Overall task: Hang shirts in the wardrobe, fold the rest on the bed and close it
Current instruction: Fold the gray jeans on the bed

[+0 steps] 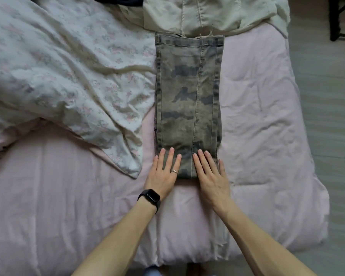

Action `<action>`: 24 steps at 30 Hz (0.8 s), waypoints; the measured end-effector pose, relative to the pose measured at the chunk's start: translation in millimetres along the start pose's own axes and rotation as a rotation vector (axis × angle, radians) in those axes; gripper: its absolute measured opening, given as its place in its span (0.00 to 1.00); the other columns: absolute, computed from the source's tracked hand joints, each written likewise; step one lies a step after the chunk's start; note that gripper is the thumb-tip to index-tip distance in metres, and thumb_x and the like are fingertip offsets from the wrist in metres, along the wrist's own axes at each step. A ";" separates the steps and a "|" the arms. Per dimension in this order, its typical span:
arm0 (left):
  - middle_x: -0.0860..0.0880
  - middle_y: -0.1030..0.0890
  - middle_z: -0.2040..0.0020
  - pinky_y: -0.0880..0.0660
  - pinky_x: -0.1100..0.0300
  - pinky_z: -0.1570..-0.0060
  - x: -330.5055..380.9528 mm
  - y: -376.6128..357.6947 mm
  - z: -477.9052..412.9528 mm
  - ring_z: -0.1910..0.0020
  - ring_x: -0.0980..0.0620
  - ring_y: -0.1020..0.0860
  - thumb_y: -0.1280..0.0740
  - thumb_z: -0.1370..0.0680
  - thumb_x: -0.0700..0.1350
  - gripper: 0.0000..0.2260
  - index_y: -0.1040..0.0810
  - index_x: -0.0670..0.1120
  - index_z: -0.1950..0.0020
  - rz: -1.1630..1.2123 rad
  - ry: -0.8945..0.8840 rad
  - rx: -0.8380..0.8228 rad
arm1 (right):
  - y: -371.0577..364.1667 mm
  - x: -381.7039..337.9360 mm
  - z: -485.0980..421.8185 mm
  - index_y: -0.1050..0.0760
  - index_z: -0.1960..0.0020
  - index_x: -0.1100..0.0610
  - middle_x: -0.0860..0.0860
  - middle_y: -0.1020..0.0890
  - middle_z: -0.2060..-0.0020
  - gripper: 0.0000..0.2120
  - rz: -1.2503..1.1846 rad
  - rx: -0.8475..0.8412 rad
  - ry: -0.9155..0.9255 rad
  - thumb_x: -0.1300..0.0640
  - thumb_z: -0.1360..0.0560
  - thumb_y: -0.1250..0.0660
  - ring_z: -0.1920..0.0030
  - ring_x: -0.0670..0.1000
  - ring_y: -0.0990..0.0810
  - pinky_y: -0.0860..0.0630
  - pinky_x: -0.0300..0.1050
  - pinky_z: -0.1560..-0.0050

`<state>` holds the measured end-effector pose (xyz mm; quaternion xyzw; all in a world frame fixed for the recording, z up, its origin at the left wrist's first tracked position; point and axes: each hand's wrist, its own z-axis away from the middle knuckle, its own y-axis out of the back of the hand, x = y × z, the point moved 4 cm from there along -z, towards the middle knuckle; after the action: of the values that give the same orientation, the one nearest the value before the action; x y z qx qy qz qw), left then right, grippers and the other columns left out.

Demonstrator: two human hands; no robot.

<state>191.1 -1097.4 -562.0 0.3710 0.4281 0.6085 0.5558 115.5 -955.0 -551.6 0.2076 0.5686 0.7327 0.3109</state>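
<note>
Squarely in the middle of the bed, on its pale pink cover [267, 108], lies a pair of camouflage trousers [188, 100], folded lengthwise into one long, narrow strip that runs straight away from the person. The cloth is a washed-out olive with dark grey-blue blotches, and it looks like stiff denim; pale stitched seams run its whole length, one down the centre and others close to each long edge. The far end shows a flat stitched hem with a few frayed threads, and it touches a crumpled beige garment [197, 12] heaped at the top of the bed. The near end is a rounded fold, and both hands rest on it. The left hand [163, 174] lies flat with straight, slightly spread fingers on the near left corner, its palm partly off the edge on the pink cover; it wears a ring [174, 171], and a black watch [150, 198] sits on the wrist. The right hand [211, 178] lies flat on the near right corner, fingers straight and close together. Neither hand curls round the cloth, and the two are apart, one on each side of the centre seam. A white floral duvet [58, 66] is bunched to the left, its edge just beside the trousers. Grey floor [331, 116] shows on the right, with a dark piece of furniture [343, 16] at the top corner
</note>
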 end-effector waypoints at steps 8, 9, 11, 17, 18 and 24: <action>0.33 0.42 0.22 0.39 0.39 0.27 5.8 17.2 6.4 0.24 0.30 0.43 0.53 0.17 0.38 0.24 0.44 0.40 0.20 -0.017 0.100 -0.117 | 30.8 0.3 8.0 0.33 0.23 0.58 0.55 0.31 0.25 0.31 0.017 -0.069 0.046 0.59 0.24 0.56 0.25 0.56 0.32 0.33 0.63 0.28; 0.33 0.51 0.20 0.47 0.38 0.25 6.8 16.4 12.9 0.22 0.29 0.51 0.54 0.16 0.36 0.25 0.53 0.39 0.19 0.015 0.090 -0.190 | 34.5 0.0 14.0 0.39 0.21 0.58 0.55 0.36 0.22 0.34 0.003 -0.132 0.067 0.58 0.25 0.60 0.23 0.56 0.37 0.40 0.63 0.25; 0.36 0.58 0.20 0.52 0.39 0.24 6.4 25.6 26.3 0.22 0.31 0.57 0.48 0.17 0.34 0.29 0.60 0.40 0.20 0.059 0.065 -0.293 | 37.8 -1.0 26.7 0.48 0.18 0.57 0.54 0.44 0.19 0.35 -0.026 -0.234 0.097 0.58 0.25 0.62 0.20 0.55 0.44 0.49 0.61 0.22; 0.39 0.56 0.19 0.47 0.39 0.24 48.9 73.3 125.3 0.21 0.35 0.55 0.33 0.21 0.40 0.41 0.60 0.41 0.19 0.190 0.056 -0.577 | 81.4 -13.7 115.4 0.47 0.18 0.53 0.50 0.42 0.19 0.32 -0.109 -0.446 0.142 0.60 0.21 0.44 0.21 0.51 0.41 0.43 0.50 0.25; 0.39 0.55 0.19 0.45 0.39 0.25 59.5 79.7 144.8 0.21 0.35 0.53 0.34 0.20 0.40 0.40 0.59 0.42 0.19 0.212 0.043 -0.627 | 91.4 -15.8 132.3 0.44 0.19 0.51 0.50 0.38 0.21 0.32 -0.139 -0.488 0.143 0.59 0.22 0.43 0.23 0.51 0.37 0.39 0.48 0.27; 0.39 0.30 0.29 0.28 0.47 0.38 92.4 114.0 218.5 0.33 0.37 0.29 0.35 0.22 0.42 0.29 0.41 0.42 0.22 0.361 -0.053 -0.672 | 125.2 -29.4 204.6 0.29 0.29 0.48 0.55 0.21 0.35 0.23 -0.216 -0.827 0.184 0.54 0.24 0.37 0.37 0.60 0.23 0.26 0.49 0.41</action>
<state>343.0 -983.6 -379.6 0.2533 0.1181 0.7930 0.5413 243.7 -851.2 -375.0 -0.0613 0.2711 0.8775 0.3908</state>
